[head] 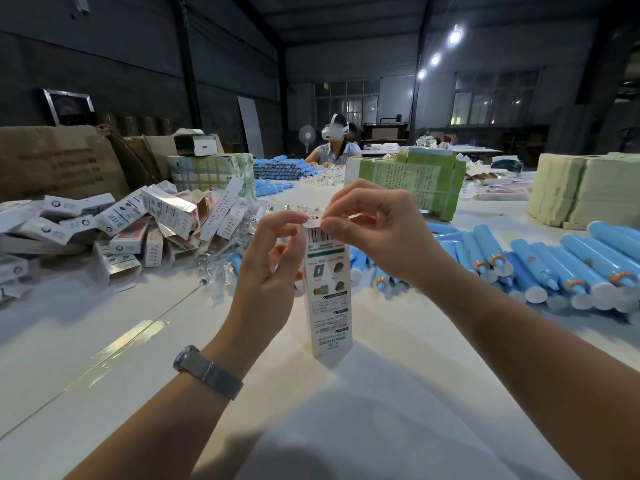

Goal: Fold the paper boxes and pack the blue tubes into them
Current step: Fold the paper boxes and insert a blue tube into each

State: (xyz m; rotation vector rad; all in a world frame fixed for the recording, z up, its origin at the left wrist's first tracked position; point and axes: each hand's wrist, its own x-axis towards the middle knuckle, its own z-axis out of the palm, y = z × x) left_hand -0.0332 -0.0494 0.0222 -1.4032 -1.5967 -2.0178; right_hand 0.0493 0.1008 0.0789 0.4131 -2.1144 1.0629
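- a paper box [329, 299] stood upright on the white table [104, 358] in the middle of the scene, its lower end on the tabletop and its printed face, with a barcode near the top, turned toward the camera.
- the left hand [270, 268] held the box from the left side near its upper part, its thumb and forefinger curled and pinching the small round top flap [313, 220].
- the right hand [374, 230] came in from the right, its thumb and forefinger pressed together on the same flap, the other fingers curled loosely above it.
- whether a tube was inside the box could not be told.
- a grey wristwatch [207, 370] sat on the left wrist.
- the blue tubes [554, 268] lay in a loose row on the table to the right of the box, white ends toward the near side, some with orange rings at the nozzle.
- more blue tubes [280, 168] were stacked at the far side of the table.
- a heap of folded boxes [138, 223] lay to the left, well apart from the hands, tumbled over one another.
- small clear plastic pieces [221, 268] were scattered between that heap and the upright box.
- bundled flat cartons with green print [415, 181] stood behind the right hand, and a pale stack [581, 192] stood at the far right.
- brown cardboard cartons [59, 161] sat at the far left.
- a second person [334, 147] wearing a white headset sat at the far end of the table.
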